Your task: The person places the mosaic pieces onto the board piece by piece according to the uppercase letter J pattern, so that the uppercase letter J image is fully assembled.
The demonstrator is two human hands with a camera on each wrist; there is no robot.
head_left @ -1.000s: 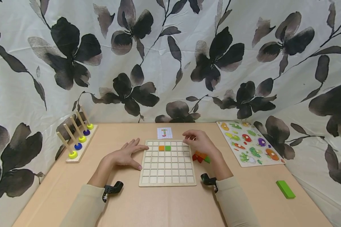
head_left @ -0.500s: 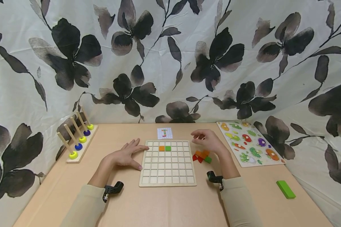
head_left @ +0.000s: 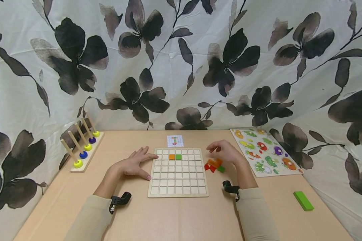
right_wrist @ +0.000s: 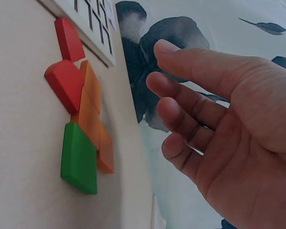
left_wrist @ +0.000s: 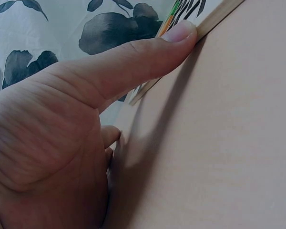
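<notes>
A light wooden grid board (head_left: pixel 178 174) lies mid-table, with an orange tile (head_left: pixel 171 157) and a green tile (head_left: pixel 178 157) side by side in one of its upper rows. My left hand (head_left: pixel 132 164) rests at the board's left side, fingers spread. In the left wrist view the thumb (left_wrist: pixel 148 59) touches the board's edge. Beyond the board's right edge, my right hand (head_left: pixel 226 152) hovers close over loose pieces, its fingers loosely bent and holding nothing. Those pieces are red (right_wrist: pixel 69 40), orange (right_wrist: pixel 89 112) and green (right_wrist: pixel 78 160), lying clustered on the table.
Behind the board lies a small card (head_left: pixel 175 141) printed with a coloured grid pattern. A peg stand (head_left: pixel 87 150) with yellow and blue rings is at the left. At the right are a vegetable picture board (head_left: pixel 266 152) and a green block (head_left: pixel 303 201). Floral cloth hangs behind.
My right hand has moved right from the board's upper right corner to over the loose pieces, which show more fully now. My left hand has stayed at the board's edge.
</notes>
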